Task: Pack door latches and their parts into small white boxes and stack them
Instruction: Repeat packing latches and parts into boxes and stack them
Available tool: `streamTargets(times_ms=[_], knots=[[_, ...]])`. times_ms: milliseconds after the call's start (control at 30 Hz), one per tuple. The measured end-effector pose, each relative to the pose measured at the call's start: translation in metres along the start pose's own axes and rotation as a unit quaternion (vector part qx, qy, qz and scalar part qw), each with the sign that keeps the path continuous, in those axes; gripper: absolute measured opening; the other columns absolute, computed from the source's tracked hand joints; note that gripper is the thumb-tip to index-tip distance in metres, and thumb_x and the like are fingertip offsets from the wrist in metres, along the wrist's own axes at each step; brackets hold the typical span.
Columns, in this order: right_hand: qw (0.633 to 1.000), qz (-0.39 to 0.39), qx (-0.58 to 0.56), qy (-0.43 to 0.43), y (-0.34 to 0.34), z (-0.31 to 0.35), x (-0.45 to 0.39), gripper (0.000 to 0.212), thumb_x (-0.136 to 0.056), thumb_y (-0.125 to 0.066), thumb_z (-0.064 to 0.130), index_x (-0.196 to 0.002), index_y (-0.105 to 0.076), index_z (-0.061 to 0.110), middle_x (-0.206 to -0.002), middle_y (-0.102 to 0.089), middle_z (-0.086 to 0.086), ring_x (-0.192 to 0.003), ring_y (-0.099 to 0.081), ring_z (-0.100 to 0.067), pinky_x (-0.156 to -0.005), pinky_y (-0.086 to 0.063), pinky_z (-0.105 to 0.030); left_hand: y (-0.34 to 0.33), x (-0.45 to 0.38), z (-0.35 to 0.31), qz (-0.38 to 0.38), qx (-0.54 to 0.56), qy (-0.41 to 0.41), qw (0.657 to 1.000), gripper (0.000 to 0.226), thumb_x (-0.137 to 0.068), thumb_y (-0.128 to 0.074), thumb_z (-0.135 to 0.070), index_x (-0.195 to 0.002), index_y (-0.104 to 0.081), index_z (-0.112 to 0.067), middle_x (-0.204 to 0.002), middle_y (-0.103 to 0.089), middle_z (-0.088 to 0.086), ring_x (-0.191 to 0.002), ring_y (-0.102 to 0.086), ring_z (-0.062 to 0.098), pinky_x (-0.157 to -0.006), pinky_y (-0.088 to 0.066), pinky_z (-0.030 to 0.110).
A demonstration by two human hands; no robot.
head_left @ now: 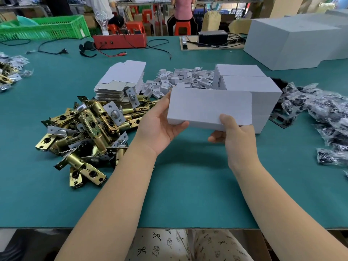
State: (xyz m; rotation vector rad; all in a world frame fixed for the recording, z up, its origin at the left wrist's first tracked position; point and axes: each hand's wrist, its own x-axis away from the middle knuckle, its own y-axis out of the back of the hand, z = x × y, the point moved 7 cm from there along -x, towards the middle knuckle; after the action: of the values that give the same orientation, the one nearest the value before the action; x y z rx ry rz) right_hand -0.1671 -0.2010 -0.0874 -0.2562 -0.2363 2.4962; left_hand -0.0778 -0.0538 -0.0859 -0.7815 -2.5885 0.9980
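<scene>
I hold a small white box above the green table, closed side toward me. My left hand grips its left end, thumb under the near edge. My right hand pinches its lower right corner, thumb on the front face. A heap of brass door latches lies to the left. Behind it is a stack of flat unfolded boxes. A pile of small white plastic parts sits at the centre back. Closed white boxes are stacked right behind the held box.
Clear bags of black parts spread along the right. A large white carton stands at the back right. A red tester box, cables and a green crate line the far edge. More bagged latches lie far left.
</scene>
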Motion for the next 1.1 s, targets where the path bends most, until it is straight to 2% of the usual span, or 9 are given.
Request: streamTargets(times_ms=[167,233,300,400,600,800,933,1033,1100], knots=[[0.993,0.032,0.076,0.087,-0.007,0.008,0.01,0.048,-0.079,-0.073,0.029,-0.123,-0.052,0.024,-0.093,-0.068,0.013,-0.067,-0.068,-0.017,-0.061,-0.053,-0.023,0.02,-0.002,-0.003,-0.137,-0.12,-0.022,0.983,0.022,-0.097,-0.057,-0.025,-0.117,-0.059,-0.017,-0.095,-0.062,0.006,-0.066,-0.066,0.013,-0.043,-0.049,0.02],[0.98,0.036,0.124,0.152,-0.01,0.016,0.016,0.043,-0.076,-0.074,0.031,-0.113,-0.056,0.038,-0.094,-0.062,0.021,-0.07,-0.061,-0.006,-0.066,-0.051,-0.019,0.027,0.001,0.002,-0.181,-0.116,0.021,0.976,0.016,-0.096,-0.059,-0.024,-0.108,-0.059,-0.014,-0.087,-0.059,0.007,-0.06,-0.063,0.013,-0.037,-0.046,0.018],[0.95,0.033,0.194,0.241,-0.015,0.027,0.023,0.023,-0.078,-0.071,0.028,-0.099,-0.065,0.032,-0.094,-0.054,0.02,-0.071,-0.054,-0.001,-0.067,-0.045,-0.011,0.03,0.003,0.006,-0.2,-0.162,0.052,0.965,0.011,-0.094,-0.061,-0.025,-0.099,-0.058,-0.015,-0.088,-0.058,0.007,-0.07,-0.061,0.016,-0.039,-0.048,0.02],[0.919,0.0,0.246,0.309,-0.016,0.032,0.027,0.02,-0.083,-0.067,0.019,-0.095,-0.071,0.004,-0.094,-0.05,0.009,-0.077,-0.05,-0.01,-0.073,-0.042,-0.015,0.028,0.002,0.001,-0.222,-0.353,0.032,0.908,0.007,-0.091,-0.063,-0.026,-0.085,-0.064,-0.023,-0.096,-0.063,0.005,-0.084,-0.061,0.017,-0.057,-0.056,0.028],[0.881,-0.002,0.306,0.36,-0.021,0.037,0.031,0.021,-0.088,-0.064,0.017,-0.097,-0.069,-0.001,-0.089,-0.053,0.006,-0.085,-0.047,-0.019,-0.076,-0.041,-0.028,0.001,0.008,-0.012,-0.165,-0.55,-0.146,0.806,0.021,-0.087,-0.062,-0.044,-0.104,-0.065,-0.032,-0.112,-0.064,-0.009,-0.101,-0.057,0.01,-0.087,-0.044,0.029],[0.889,0.119,0.271,0.349,-0.032,0.035,0.038,0.055,-0.084,-0.054,0.027,-0.136,-0.041,0.014,-0.119,-0.054,0.015,-0.112,-0.043,-0.012,-0.1,-0.033,-0.019,-0.023,0.009,0.0,0.022,-0.406,-0.105,0.908,0.078,-0.069,-0.044,-0.088,-0.104,-0.071,-0.024,-0.105,-0.072,-0.006,-0.102,-0.066,0.015,-0.085,-0.05,0.028],[0.855,0.193,0.279,0.392,-0.045,0.036,0.047,0.062,-0.08,-0.054,0.021,-0.138,-0.037,0.009,-0.13,-0.049,0.008,-0.119,-0.044,-0.019,-0.105,-0.035,-0.032,-0.02,0.009,-0.004,-0.012,-0.398,-0.117,0.91,0.035,-0.074,-0.055,-0.068,-0.075,-0.072,-0.037,-0.084,-0.069,-0.013,-0.085,-0.064,0.008,-0.079,-0.048,0.028],[0.839,0.149,0.29,0.436,-0.044,0.041,0.05,0.054,-0.078,-0.054,0.015,-0.131,-0.047,0.006,-0.126,-0.053,0.003,-0.117,-0.046,-0.017,-0.104,-0.035,-0.031,-0.016,0.011,-0.007,-0.06,-0.383,-0.126,0.913,0.04,-0.068,-0.048,-0.063,-0.067,-0.066,-0.027,-0.075,-0.062,-0.007,-0.078,-0.057,0.013,-0.078,-0.044,0.035],[0.833,0.049,0.307,0.457,-0.033,0.047,0.047,0.044,-0.078,-0.055,0.013,-0.121,-0.058,0.003,-0.118,-0.055,-0.001,-0.112,-0.046,-0.02,-0.103,-0.035,-0.029,-0.018,0.011,-0.005,-0.048,-0.394,-0.125,0.909,0.063,-0.07,-0.04,-0.061,-0.081,-0.058,-0.001,-0.079,-0.056,0.005,-0.079,-0.05,0.018,-0.078,-0.038,0.04]])
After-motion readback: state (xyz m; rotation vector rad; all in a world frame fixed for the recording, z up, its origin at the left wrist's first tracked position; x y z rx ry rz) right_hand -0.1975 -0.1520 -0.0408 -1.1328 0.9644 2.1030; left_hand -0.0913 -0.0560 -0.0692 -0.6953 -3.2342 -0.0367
